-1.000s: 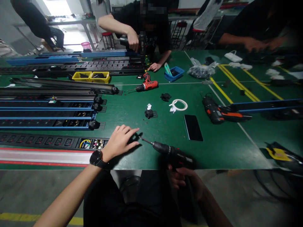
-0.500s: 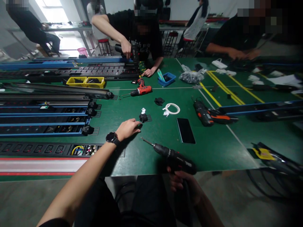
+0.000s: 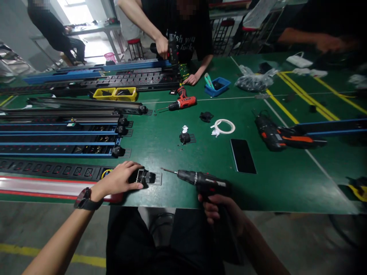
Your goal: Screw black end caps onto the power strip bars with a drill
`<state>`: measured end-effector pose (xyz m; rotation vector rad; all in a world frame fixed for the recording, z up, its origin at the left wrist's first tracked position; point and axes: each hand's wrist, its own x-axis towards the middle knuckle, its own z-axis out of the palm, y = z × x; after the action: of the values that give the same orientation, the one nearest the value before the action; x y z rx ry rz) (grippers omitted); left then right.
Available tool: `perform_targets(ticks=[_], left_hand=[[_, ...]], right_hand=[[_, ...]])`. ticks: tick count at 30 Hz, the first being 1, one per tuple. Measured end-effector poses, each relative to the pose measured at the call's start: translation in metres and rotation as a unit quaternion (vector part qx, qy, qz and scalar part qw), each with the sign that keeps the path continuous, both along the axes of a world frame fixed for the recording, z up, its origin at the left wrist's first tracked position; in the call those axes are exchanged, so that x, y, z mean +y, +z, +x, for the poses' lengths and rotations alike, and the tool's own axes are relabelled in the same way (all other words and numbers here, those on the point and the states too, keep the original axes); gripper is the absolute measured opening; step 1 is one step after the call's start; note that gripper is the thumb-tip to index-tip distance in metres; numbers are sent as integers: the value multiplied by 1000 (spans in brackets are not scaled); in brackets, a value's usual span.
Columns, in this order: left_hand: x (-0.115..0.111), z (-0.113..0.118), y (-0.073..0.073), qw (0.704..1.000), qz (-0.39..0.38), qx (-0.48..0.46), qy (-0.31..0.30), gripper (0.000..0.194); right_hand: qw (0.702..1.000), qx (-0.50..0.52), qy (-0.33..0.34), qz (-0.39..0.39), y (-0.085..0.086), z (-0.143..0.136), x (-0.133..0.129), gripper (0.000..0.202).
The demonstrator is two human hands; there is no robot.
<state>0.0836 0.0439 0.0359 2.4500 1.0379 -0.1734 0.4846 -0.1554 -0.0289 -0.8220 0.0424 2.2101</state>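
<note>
My left hand [image 3: 123, 177], with a black watch on the wrist, is closed over the end of a black power strip [image 3: 65, 170]. Its thumb lies on the near side and its fingers on the far side. A black end piece [image 3: 149, 177] with a flat tab sticks out beyond the fingertips. In my right hand [image 3: 218, 208] is a black cordless drill [image 3: 203, 181], gripped by its handle, its long bit pointing left towards that end piece. The bit's tip stands apart from it. Along the table's front edge lies a red-edged pale profile [image 3: 54, 187], partly under my left forearm.
Blue-edged strips [image 3: 57, 144] lie beyond the power strip. A phone [image 3: 243, 156], a white coil [image 3: 225, 126], a small black fitting [image 3: 185, 137] and an orange-black drill [image 3: 275, 133] lie to the right. Across the table, a co-worker's hand [image 3: 162, 46] holds another drill near a red drill [image 3: 183, 102].
My left hand has moved left and nearer, from beside the small black fitting onto the power strip's end. The drill in my right hand has turned to point more directly left.
</note>
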Motion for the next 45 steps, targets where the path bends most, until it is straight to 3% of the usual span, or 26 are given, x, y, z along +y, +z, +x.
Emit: perform_targets(ticks=[4,12,25,39,45], left_hand=[[-4,-4,-12,999,-5,-38,23,72],[-3,-7,-15,997,-23,-59,47,72],[0,-10,-21,996,-14,-76,38,71],[1,-11,-22,997,-11,-79,21,69],[0,-10,-20,997,-10,-77,21,69]], right_hand=[[999,27,22,-4,7,-13,33,19],[997,33,72,-21,8,-23,66,23],[989,67,109,-69,-8,-22,67,28],[987,43,89,-130,12,-20,80,18],[983,35,78,-163,9,-21,78,19]])
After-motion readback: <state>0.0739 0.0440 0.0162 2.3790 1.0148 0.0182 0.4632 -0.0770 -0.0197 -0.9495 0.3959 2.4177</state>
